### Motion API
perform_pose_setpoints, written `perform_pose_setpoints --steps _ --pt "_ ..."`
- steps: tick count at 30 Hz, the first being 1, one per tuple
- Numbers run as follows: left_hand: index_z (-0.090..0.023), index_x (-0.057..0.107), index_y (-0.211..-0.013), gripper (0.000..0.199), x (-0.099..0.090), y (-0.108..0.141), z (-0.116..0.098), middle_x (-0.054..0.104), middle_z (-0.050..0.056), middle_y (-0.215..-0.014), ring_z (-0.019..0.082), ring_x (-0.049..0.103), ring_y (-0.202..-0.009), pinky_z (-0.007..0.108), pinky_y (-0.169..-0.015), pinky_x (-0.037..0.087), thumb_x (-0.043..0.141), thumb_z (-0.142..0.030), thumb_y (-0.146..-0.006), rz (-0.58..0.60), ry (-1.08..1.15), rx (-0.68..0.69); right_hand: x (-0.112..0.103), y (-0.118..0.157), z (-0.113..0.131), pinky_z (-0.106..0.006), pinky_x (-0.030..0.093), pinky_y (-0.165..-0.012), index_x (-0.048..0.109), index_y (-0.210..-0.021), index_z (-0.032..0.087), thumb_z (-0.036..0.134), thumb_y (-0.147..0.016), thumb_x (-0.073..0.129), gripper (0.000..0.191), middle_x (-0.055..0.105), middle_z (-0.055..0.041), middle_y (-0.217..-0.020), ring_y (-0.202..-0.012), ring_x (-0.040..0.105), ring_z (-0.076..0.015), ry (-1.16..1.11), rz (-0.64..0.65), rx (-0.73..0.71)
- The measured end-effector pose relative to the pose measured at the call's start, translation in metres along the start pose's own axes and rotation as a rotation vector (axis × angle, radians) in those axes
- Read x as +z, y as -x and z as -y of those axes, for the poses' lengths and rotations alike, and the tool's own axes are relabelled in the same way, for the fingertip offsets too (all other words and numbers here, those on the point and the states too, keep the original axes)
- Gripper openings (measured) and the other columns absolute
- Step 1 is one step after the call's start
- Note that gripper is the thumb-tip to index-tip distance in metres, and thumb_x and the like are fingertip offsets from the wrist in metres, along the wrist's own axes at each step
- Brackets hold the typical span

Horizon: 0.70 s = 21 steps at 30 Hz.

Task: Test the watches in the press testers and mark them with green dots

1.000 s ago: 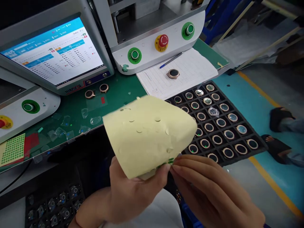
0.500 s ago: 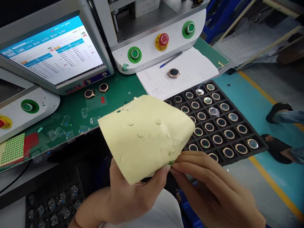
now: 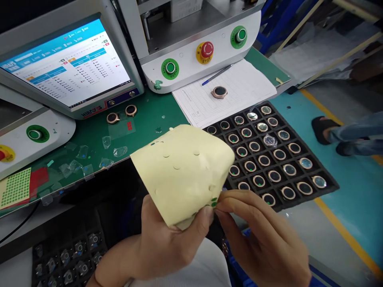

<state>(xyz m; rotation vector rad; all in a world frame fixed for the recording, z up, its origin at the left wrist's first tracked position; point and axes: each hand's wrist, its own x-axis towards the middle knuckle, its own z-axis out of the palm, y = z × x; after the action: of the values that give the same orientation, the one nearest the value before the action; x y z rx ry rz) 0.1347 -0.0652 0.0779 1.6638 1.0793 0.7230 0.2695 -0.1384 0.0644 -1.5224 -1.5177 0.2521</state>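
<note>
i saw the left hand (image 3: 169, 243) gripping a curled yellow sheet (image 3: 185, 179) at the centre of the frame, thumb over its lower edge. the right hand (image 3: 263, 235), lower right, had its fingertips beside the green dots (image 3: 214, 202) there; i couldn't tell whether they gripped anything. a black tray (image 3: 332, 185) of watch cases (image 3: 288, 193) lay at right.

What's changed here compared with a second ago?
The right end of the yellow sheet has drawn leftward, uncovering more of the black tray. The right hand has shifted left too. Another person's feet moved left in view. The left hand still holds the sheet; the pen hasn't moved.
</note>
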Motion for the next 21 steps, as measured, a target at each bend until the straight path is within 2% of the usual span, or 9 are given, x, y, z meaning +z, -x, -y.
perform_pose_setpoints --steps 4,7,11,21 --pt "-0.02 0.074 -0.094 0.02 0.003 -0.008 -0.007 0.078 0.003 -0.086 0.018 0.075 -0.075 0.021 -0.07 0.062 0.071 -0.012 -0.076 0.016 0.296 -0.068 0.006 0.005 -0.008 -0.025 0.055 -0.068 0.06 -0.093 0.01 -0.005 -0.082 0.056 0.019 0.062 -0.0059 -0.085 -0.078 0.062 -0.0139 -0.034 -0.059 -0.072" --pt "-0.018 0.075 -0.091 0.017 0.002 -0.011 -0.005 0.078 0.003 -0.083 0.018 0.074 -0.072 0.021 -0.067 0.062 0.069 -0.012 -0.076 0.067 0.396 -0.16 0.011 0.008 -0.016 -0.028 0.056 -0.072 0.061 -0.092 0.007 -0.008 -0.08 0.056 0.02 0.062 -0.0076 -0.087 -0.084 0.062 -0.0162 -0.046 -0.097 -0.156" --pt "-0.018 0.076 -0.086 0.012 0.002 -0.012 -0.002 0.078 0.002 -0.08 0.017 0.073 -0.07 0.019 -0.064 0.061 0.072 -0.015 -0.075 0.084 0.422 -0.227 0.012 0.01 -0.023 -0.032 0.058 -0.073 0.062 -0.092 0.005 -0.008 -0.08 0.056 0.019 0.062 -0.0094 -0.091 -0.089 0.062 -0.0186 -0.04 -0.105 -0.202" --pt "-0.02 0.076 -0.084 0.013 0.006 -0.016 0.0 0.078 0.001 -0.079 0.018 0.073 -0.07 0.02 -0.063 0.06 0.073 -0.015 -0.073 0.073 0.404 -0.246 0.015 0.017 -0.033 -0.038 0.059 -0.075 0.064 -0.091 0.007 -0.006 -0.081 0.057 0.018 0.063 -0.01 -0.093 -0.093 0.064 -0.0223 0.001 -0.135 -0.255"
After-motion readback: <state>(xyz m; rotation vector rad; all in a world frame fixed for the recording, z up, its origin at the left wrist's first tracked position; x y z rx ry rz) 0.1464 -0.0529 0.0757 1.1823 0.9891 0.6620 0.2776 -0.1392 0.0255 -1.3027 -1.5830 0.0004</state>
